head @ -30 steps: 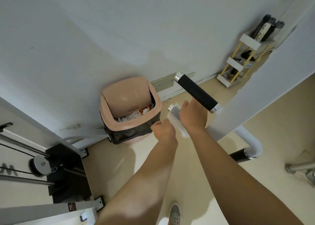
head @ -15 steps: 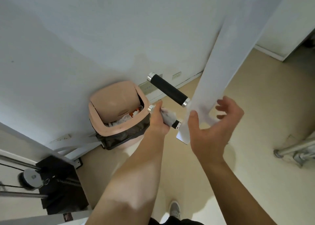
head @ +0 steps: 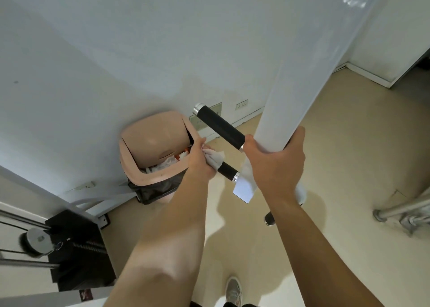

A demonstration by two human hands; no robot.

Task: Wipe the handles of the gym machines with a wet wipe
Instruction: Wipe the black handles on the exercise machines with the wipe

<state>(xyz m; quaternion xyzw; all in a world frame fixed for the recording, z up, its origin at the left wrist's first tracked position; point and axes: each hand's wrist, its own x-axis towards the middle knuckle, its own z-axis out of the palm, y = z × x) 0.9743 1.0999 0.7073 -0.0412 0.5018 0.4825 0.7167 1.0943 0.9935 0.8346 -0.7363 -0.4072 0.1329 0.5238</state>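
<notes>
Two black handles with silver end caps stick out to the left of a white machine bar point(head: 302, 78). The upper handle point(head: 221, 126) is bare. My left hand point(head: 200, 160) grips the lower handle point(head: 227, 171) with a white wet wipe point(head: 215, 159) wrapped round it; only the handle's right end shows. My right hand point(head: 277, 164) grips the white bar just above its lower end. A third black handle end point(head: 270, 219) peeks out below my right wrist.
A pink swing-lid bin point(head: 153, 148) with a black liner stands against the wall under my left hand, with rubbish inside. A black weight stack with cables point(head: 69, 244) is at lower left. Chrome tubing point(head: 402, 211) lies on the floor at right. My shoe point(head: 233, 291) shows below.
The wipe went from my right hand to my left, which now holds it round the lower handle. My right hand, open half a second ago, has closed round the white bar.
</notes>
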